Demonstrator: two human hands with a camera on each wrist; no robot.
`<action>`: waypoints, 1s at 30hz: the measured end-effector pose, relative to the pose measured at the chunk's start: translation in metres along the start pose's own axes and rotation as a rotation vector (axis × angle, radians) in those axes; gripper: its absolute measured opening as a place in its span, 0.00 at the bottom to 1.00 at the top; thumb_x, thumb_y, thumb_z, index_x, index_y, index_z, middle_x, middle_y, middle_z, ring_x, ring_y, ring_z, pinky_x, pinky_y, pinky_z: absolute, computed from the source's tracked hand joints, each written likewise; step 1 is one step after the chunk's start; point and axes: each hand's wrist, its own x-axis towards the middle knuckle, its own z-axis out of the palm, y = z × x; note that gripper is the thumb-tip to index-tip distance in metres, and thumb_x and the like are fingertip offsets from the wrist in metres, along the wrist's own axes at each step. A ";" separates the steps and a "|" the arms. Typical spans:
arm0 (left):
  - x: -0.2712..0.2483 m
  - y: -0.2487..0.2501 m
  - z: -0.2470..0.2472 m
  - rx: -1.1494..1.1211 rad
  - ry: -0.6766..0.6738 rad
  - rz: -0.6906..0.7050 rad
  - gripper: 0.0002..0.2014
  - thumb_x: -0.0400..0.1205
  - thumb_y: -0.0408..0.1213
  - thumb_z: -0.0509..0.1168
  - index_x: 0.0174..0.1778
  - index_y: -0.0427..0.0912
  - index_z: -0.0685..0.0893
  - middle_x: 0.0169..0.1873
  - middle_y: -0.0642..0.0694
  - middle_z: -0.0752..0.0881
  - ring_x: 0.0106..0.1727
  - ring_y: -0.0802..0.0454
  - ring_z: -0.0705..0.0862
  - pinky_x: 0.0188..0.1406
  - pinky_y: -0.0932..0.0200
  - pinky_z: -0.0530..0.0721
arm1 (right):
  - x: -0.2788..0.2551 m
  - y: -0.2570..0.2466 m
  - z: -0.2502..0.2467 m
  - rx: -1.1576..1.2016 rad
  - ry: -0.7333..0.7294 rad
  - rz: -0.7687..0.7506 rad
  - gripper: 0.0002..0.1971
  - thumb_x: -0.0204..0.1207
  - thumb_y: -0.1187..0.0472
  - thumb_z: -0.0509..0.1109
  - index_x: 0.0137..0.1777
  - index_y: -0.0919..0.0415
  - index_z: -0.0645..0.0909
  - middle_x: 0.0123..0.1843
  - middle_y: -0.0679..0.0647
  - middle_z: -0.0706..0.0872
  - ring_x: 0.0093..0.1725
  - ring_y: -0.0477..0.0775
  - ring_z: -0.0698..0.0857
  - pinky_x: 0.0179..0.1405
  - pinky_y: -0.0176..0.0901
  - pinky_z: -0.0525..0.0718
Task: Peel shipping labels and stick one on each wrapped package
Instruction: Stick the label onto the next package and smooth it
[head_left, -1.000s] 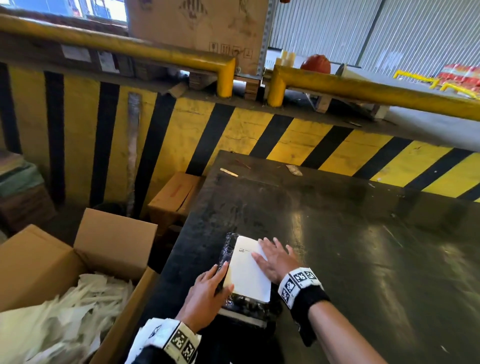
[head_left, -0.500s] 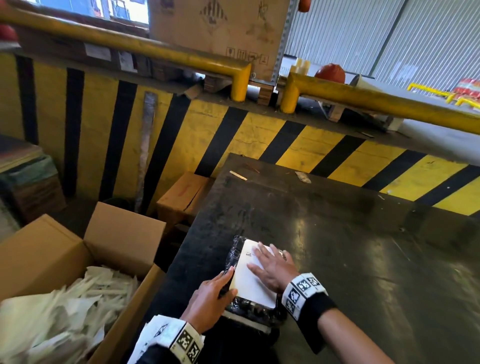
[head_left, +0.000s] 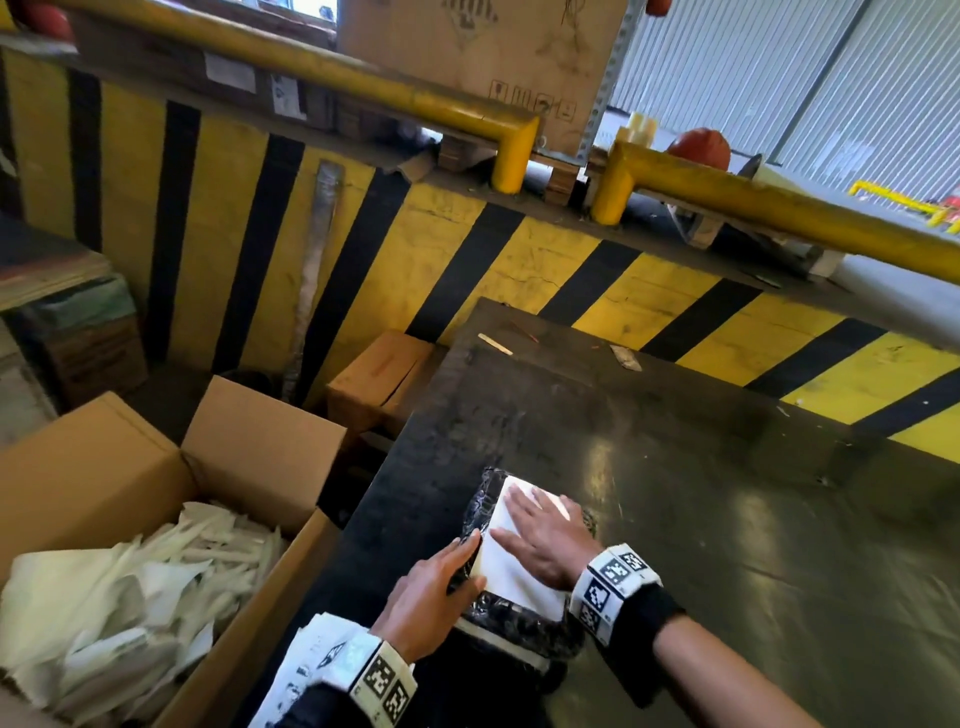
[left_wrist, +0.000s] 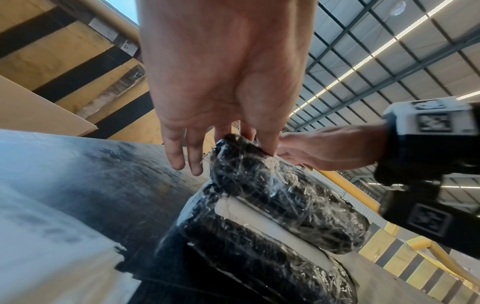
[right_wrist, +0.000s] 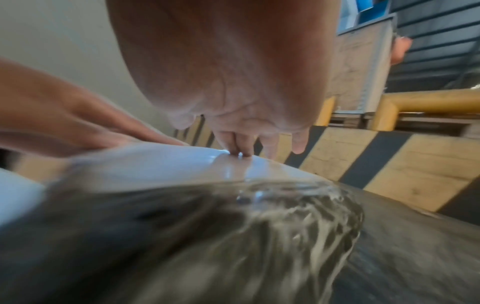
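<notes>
Yellow-and-black striped barriers back the dark table (head_left: 675, 519) where my wrapped package (head_left: 519, 621) lies near the front edge. Since a moment ago my right hand (head_left: 545, 540) has slid further up the white label (head_left: 511, 577), so it looks nearly stuck down. That hand lies flat, fingers straight, pressing; my left hand (head_left: 431, 592), fingers extended, steadies the package's left side.
</notes>
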 end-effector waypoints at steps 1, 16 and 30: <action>0.000 -0.001 0.000 0.008 0.010 -0.007 0.29 0.81 0.54 0.63 0.78 0.64 0.64 0.79 0.56 0.67 0.79 0.56 0.67 0.77 0.49 0.69 | 0.011 0.000 -0.004 0.013 0.001 0.025 0.49 0.65 0.26 0.26 0.84 0.52 0.45 0.86 0.45 0.44 0.84 0.50 0.43 0.80 0.59 0.37; -0.004 0.007 -0.006 0.017 0.009 -0.011 0.28 0.82 0.52 0.64 0.79 0.64 0.64 0.79 0.55 0.67 0.78 0.52 0.69 0.76 0.54 0.70 | -0.070 0.006 0.058 0.050 0.129 0.024 0.56 0.54 0.24 0.14 0.83 0.51 0.35 0.82 0.43 0.31 0.83 0.48 0.34 0.77 0.56 0.30; -0.005 0.014 -0.011 0.040 0.005 -0.010 0.27 0.81 0.48 0.66 0.78 0.55 0.69 0.71 0.48 0.80 0.69 0.51 0.80 0.68 0.52 0.79 | -0.097 -0.048 0.085 0.167 0.295 0.178 0.44 0.66 0.30 0.22 0.83 0.47 0.39 0.79 0.38 0.31 0.83 0.50 0.33 0.76 0.57 0.28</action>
